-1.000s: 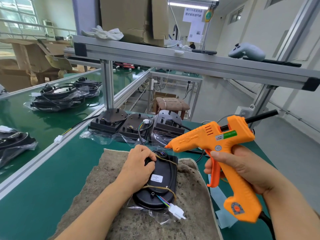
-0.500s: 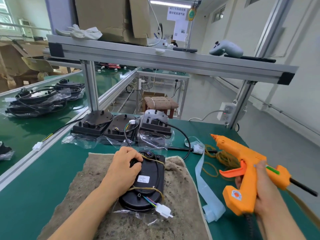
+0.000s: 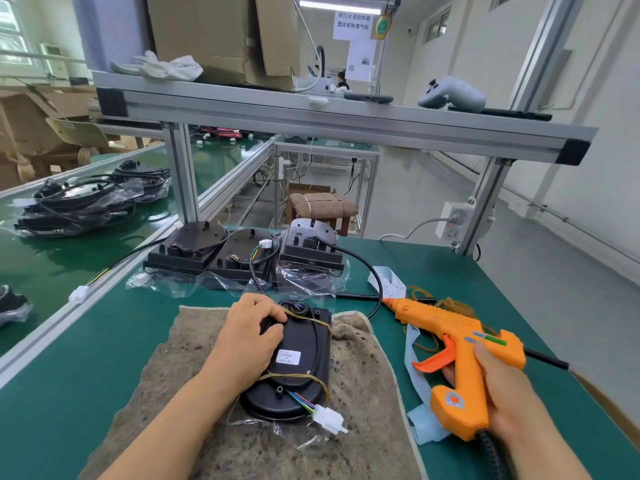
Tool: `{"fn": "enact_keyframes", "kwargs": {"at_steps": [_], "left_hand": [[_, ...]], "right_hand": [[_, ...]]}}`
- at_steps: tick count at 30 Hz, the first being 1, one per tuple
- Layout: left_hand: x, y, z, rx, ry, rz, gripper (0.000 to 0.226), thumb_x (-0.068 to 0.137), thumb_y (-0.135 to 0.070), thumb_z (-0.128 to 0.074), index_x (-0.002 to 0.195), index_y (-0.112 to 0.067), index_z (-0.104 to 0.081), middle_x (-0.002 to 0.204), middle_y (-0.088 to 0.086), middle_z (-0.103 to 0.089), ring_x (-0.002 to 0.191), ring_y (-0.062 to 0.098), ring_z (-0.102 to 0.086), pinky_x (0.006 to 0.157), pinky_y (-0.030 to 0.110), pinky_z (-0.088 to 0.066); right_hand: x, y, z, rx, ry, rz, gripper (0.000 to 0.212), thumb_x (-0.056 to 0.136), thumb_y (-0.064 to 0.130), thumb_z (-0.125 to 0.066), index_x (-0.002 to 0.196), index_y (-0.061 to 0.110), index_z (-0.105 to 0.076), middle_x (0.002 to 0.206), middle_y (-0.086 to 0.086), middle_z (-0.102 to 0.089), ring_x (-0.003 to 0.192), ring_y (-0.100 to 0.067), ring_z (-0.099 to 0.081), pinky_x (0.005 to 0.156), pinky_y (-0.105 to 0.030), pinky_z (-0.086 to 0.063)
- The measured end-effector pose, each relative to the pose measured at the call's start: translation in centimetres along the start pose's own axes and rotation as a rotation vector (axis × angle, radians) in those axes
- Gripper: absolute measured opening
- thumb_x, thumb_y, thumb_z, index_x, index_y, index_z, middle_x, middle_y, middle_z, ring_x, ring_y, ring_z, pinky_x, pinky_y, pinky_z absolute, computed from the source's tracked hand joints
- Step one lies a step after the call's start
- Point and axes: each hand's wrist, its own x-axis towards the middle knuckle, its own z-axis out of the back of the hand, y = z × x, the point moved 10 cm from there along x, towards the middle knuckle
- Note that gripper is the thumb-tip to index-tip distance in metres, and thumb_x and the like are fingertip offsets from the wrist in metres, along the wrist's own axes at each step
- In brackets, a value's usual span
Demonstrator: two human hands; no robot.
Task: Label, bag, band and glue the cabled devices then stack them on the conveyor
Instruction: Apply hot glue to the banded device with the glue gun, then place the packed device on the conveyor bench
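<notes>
A black cabled device (image 3: 298, 368) in a clear bag lies on the brown mat (image 3: 242, 441), with a white label, two rubber bands around it and a white connector (image 3: 329, 419) at its near end. My left hand (image 3: 247, 337) presses on its upper left part, over the coiled cable. My right hand (image 3: 502, 400) grips the handle of an orange glue gun (image 3: 457, 344), low over the table to the right of the mat, nozzle pointing left and away. Three more devices (image 3: 242, 254) stand on bags behind the mat.
Bagged devices (image 3: 86, 202) are stacked on the green conveyor at the left, beyond an aluminium rail (image 3: 104, 282). A blue label strip (image 3: 415, 393) and rubber bands (image 3: 450, 303) lie on the green table by the gun. An overhead shelf (image 3: 346, 116) carries a carton and gloves.
My right hand has swung the glue gun away from the device, down and to the right, near the table. My left hand has stayed on the device.
</notes>
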Motion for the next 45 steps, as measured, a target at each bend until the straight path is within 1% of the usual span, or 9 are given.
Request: {"fn": "enact_keyframes", "kwargs": {"at_steps": [7, 10, 13, 16, 20, 26, 31, 38, 45], "left_hand": [[0.0, 0.1, -0.1, -0.006, -0.003, 0.006, 0.027, 0.088, -0.008, -0.062, 0.082, -0.034, -0.06, 0.106, -0.015, -0.049, 0.109, 0.01, -0.045, 0.093, 0.024, -0.032], [0.0, 0.3, 0.0, -0.012, -0.006, 0.007, 0.027, 0.088, -0.009, -0.062, 0.083, -0.035, -0.059, 0.106, -0.014, -0.049, 0.108, 0.009, -0.046, 0.093, 0.024, -0.032], [0.0, 0.3, 0.2, -0.046, -0.037, 0.007, 0.02, 0.09, -0.016, -0.064, 0.096, -0.035, -0.059, 0.108, -0.015, -0.051, 0.107, 0.002, -0.048, 0.093, 0.023, -0.036], [0.2, 1.5, 1.0, -0.253, -0.069, 0.158, 0.023, 0.096, -0.029, -0.058, 0.119, -0.029, -0.055, 0.116, -0.013, -0.055, 0.106, -0.006, -0.052, 0.089, 0.017, -0.037], [-0.1, 2.6, 3.7, 0.104, -0.064, 0.208, 0.036, 0.095, -0.048, -0.041, 0.073, -0.021, -0.049, 0.081, 0.012, -0.055, 0.07, 0.014, -0.049, 0.072, 0.038, -0.044], [-3.2, 3.6, 1.3, 0.432, 0.192, 0.351, 0.062, 0.099, -0.06, -0.025, 0.108, -0.018, -0.07, 0.13, -0.008, -0.054, 0.125, 0.022, -0.046, 0.105, 0.045, -0.035], [-3.9, 0.6, 3.0, -0.063, -0.019, 0.25, 0.053, 0.088, -0.062, -0.042, 0.069, -0.013, -0.051, 0.07, -0.004, -0.053, 0.079, 0.013, -0.057, 0.08, 0.038, -0.048], [-4.0, 2.0, 9.6, -0.526, -0.239, 0.381, 0.006, 0.084, -0.026, -0.075, 0.084, -0.025, -0.069, 0.073, -0.016, -0.072, 0.066, -0.006, -0.065, 0.06, 0.008, -0.047], [-4.1, 8.5, 23.4, -0.627, -0.746, 0.42, 0.038, 0.089, -0.021, -0.068, 0.124, -0.025, -0.053, 0.099, 0.001, -0.072, 0.087, 0.017, -0.071, 0.084, 0.038, -0.058]], "right_hand": [[-1.2, 4.7, 0.7, -1.362, -0.068, 0.323, 0.037, 0.103, 0.043, -0.046, 0.099, 0.017, -0.072, 0.093, -0.008, -0.071, 0.081, -0.017, -0.064, 0.074, -0.034, -0.052], [-2.8, 6.5, -0.5, -1.587, -0.156, 0.403, 0.036, 0.101, 0.048, -0.044, 0.083, 0.025, -0.066, 0.077, 0.002, -0.068, 0.07, -0.012, -0.064, 0.067, -0.031, -0.055], [-6.1, 8.9, -3.5, -1.421, -0.18, 0.644, 0.023, 0.097, 0.044, -0.052, 0.08, 0.032, -0.06, 0.072, 0.012, -0.061, 0.068, -0.009, -0.059, 0.061, -0.028, -0.049], [-8.2, 5.8, -10.3, -1.071, 0.233, 0.62, 0.012, 0.094, 0.041, -0.06, 0.083, 0.038, -0.065, 0.07, 0.013, -0.068, 0.067, -0.002, -0.064, 0.063, -0.027, -0.052], [-7.9, -0.2, -17.5, -1.166, 0.473, 0.535, 0.033, 0.095, 0.054, -0.052, 0.102, 0.024, -0.062, 0.095, -0.002, -0.069, 0.085, -0.017, -0.069, 0.083, -0.043, -0.058], [-5.5, -2.6, -19.8, -1.319, 0.416, 0.59, 0.042, 0.091, 0.066, -0.042, 0.092, 0.026, -0.054, 0.108, -0.003, -0.062, 0.098, -0.02, -0.062, 0.093, -0.04, -0.051], [-6.1, -2.4, -20.1, -1.165, 0.371, 0.588, 0.053, 0.093, 0.056, -0.052, 0.137, 0.027, -0.042, 0.122, -0.001, -0.062, 0.113, -0.023, -0.055, 0.099, -0.036, -0.042], [-9.4, -1.1, -23.5, -0.487, 0.491, 0.559, 0.016, 0.104, 0.033, -0.044, 0.118, 0.028, -0.052, 0.08, -0.008, -0.059, 0.063, -0.026, -0.059, 0.054, -0.038, -0.055], [-4.3, -7.7, -27.0, -0.447, 0.649, 0.226, 0.029, 0.104, -0.007, -0.032, 0.114, -0.025, -0.053, 0.068, -0.021, -0.047, 0.057, -0.036, -0.045, 0.045, -0.026, -0.023]]}}
